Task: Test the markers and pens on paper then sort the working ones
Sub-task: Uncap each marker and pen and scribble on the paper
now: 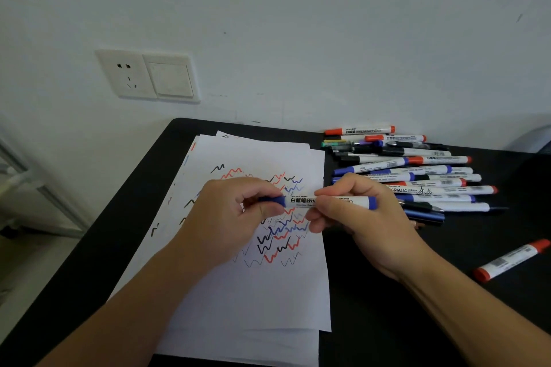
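A blue whiteboard marker (301, 201) lies level between both hands, above the paper. My left hand (235, 214) pinches its blue cap at the left end. My right hand (354, 211) grips the white barrel, with the blue tail sticking out to the right. Below them lies a stack of white paper sheets (262, 298) covered in black, red and blue zigzag test lines. A pile of several markers and pens (417, 176), with red, blue and black caps, lies to the right of the paper.
A single red-capped marker (511, 259) lies apart at the right on the black table (402, 322). The table's back edge meets a white wall with a socket and switch plate (147, 76). The floor drops away to the left.
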